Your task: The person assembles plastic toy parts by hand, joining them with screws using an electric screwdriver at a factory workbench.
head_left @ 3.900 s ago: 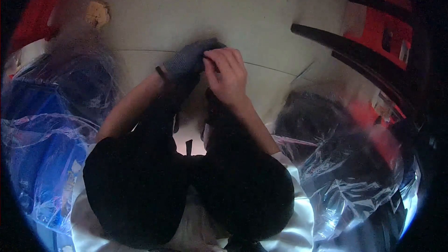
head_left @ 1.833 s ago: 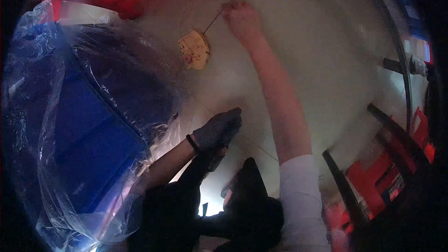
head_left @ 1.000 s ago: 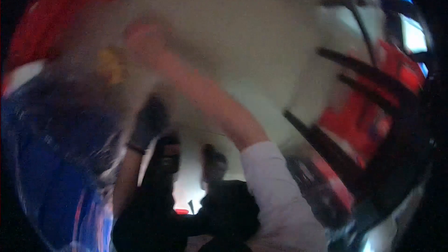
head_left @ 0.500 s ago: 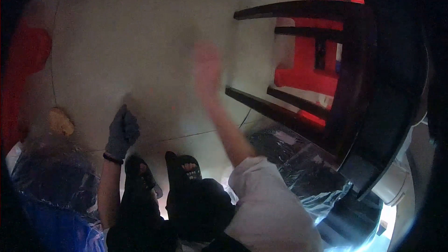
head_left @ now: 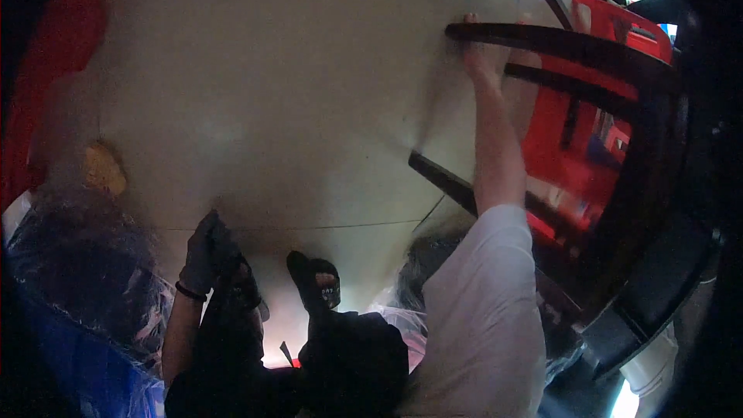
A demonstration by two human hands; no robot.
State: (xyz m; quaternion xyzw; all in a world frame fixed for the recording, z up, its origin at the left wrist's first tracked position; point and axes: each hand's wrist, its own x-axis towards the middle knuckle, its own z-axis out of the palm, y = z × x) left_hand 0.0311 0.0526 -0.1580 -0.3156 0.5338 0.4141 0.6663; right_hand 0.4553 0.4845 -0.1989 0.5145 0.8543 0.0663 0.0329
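My right hand (head_left: 483, 62) is bare and reaches far forward to the right. Its fingers wrap round the end of a dark leg (head_left: 542, 37) of what looks like a stool, whose legs point left; a fingertip shows past the leg's far side. My left hand (head_left: 204, 254), in a grey glove with a dark band at the wrist, is low at the left beside my knee. Its fingers are drawn together, and I cannot make out whether anything is in them.
Behind the legs stands a red plastic piece of furniture (head_left: 569, 128). A tan, rounded object (head_left: 104, 170) lies on the tiled floor at the left, near a plastic-wrapped dark bundle (head_left: 85, 255). Red material (head_left: 66, 39) hangs at the far left. My sandalled feet (head_left: 317, 279) are below.
My right hand has swung forward and right from over the floor to the dark leg and closed round it. My left hand has drawn back slightly. The whole view has shifted.
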